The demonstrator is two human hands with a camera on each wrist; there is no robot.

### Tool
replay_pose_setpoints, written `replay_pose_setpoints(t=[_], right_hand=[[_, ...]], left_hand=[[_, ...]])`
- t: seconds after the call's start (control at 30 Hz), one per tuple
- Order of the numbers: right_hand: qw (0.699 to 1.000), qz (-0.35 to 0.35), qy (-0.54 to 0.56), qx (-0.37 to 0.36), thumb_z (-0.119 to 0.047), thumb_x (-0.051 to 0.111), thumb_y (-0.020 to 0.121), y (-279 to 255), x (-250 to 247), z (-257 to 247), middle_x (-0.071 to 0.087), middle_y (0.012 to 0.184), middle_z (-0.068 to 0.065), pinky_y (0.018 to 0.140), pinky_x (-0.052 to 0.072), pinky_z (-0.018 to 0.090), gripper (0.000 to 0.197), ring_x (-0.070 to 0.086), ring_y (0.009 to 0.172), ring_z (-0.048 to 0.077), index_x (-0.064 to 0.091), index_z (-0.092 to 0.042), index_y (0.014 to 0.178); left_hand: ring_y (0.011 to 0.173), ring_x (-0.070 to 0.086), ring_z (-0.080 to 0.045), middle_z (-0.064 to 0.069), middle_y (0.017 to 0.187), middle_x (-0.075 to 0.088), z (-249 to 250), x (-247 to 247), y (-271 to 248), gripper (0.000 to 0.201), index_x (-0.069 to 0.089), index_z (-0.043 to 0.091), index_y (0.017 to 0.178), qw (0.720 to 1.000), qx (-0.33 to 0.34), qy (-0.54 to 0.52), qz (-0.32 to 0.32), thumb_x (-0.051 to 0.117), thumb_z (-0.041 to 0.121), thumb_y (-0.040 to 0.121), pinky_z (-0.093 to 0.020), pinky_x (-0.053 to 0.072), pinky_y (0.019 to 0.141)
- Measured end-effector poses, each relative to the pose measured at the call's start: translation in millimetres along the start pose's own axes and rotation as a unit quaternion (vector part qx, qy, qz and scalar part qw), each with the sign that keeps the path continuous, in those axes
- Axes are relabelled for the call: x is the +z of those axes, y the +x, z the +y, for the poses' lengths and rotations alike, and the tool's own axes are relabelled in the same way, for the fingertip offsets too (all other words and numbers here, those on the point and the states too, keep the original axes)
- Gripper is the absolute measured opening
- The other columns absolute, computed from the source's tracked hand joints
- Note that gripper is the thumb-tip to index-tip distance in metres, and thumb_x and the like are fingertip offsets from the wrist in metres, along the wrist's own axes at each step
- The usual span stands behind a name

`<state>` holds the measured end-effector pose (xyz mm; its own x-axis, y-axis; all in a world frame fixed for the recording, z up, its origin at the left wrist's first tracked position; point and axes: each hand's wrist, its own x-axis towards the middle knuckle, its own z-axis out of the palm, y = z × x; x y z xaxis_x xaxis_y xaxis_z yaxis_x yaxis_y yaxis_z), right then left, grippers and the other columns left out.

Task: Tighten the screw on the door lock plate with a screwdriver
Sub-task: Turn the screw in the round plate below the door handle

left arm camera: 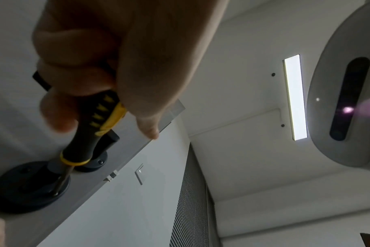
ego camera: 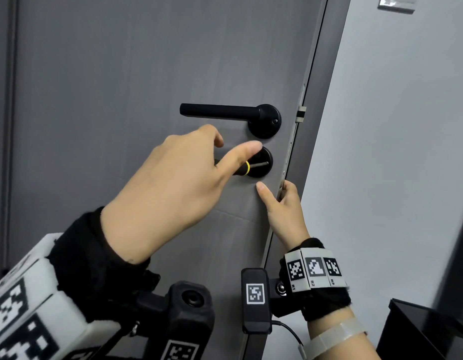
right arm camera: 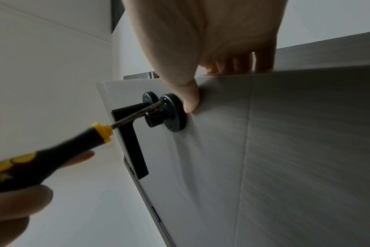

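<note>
The left hand (ego camera: 173, 183) grips the screwdriver (right arm camera: 59, 150), tip on the round lock plate (ego camera: 261, 162) below the handle (ego camera: 225, 113). The right hand (ego camera: 285, 206) clasps the door (ego camera: 121, 74) edge. Press straight along the shaft while turning, so the tip shouldn't slip.

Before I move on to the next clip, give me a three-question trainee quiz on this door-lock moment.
1. True or false: the left hand grips the black-and-yellow screwdriver.
2. The metal tip meets which part? A) the long black lever handle B) the round black lock plate below it C) the silver latch on the door edge
3. Fill in: the right hand holds the grey door's free ____.

Key: 1 true; 2 B; 3 edge.
</note>
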<state>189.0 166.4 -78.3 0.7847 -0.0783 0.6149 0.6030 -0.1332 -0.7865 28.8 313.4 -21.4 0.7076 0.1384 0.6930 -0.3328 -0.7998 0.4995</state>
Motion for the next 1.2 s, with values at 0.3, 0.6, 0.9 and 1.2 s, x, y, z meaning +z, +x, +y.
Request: replay_pose_setpoints(t=[0.3,0.6,0.9,1.2], right_hand=[[1.0,0.002,-0.008,0.013,-0.029,0.058,0.089,-2.4,0.4,-3.9,0.055,0.11,0.001,0.079,0.043,0.015,0.05,0.053,0.099,0.013,0.044,-0.003,0.128],[1.0,0.002,-0.005,0.011,-0.027,0.058,0.089,-1.8,0.3,-1.2,0.042,0.08,-0.016,0.057,0.035,-0.007,0.043,0.044,0.071,-0.003,0.046,-0.004,0.123],[1.0,0.012,-0.014,0.011,-0.03,0.058,0.089,-5.7,2.0,-6.6,0.056,0.119,0.004,0.076,0.042,0.006,0.053,0.053,0.105,0.014,0.041,-0.004,0.132],[1.0,0.01,-0.006,0.01,-0.027,0.058,0.089,-6.2,2.5,-9.6,0.058,0.118,0.003,0.079,0.042,0.018,0.047,0.055,0.105,0.014,0.044,-0.005,0.128]], left_hand=[[0.031,0.042,-0.004,0.003,0.058,0.067,-11.3,3.5,8.5,0.014,0.054,0.024,0.086,0.992,-0.043,-0.115,0.039,0.044,0.031,0.092,-0.024,0.03,0.039],[0.053,0.053,-0.015,0.003,0.067,0.069,-10.6,9.3,3.0,0.014,0.062,0.028,0.081,0.982,-0.045,-0.15,0.102,0.059,0.041,0.081,-0.027,0.035,0.051],[0.03,0.036,-0.004,0.0,0.056,0.065,-4.1,3.4,7.8,0.009,0.056,0.025,0.093,0.978,-0.048,-0.205,0.01,0.056,0.029,0.085,-0.014,0.028,0.031],[0.055,0.046,-0.015,0.0,0.057,0.056,-10.0,-11.8,6.2,0.008,0.043,0.036,0.088,0.982,0.165,0.061,-0.07,0.046,0.038,0.081,-0.029,0.032,0.048]])
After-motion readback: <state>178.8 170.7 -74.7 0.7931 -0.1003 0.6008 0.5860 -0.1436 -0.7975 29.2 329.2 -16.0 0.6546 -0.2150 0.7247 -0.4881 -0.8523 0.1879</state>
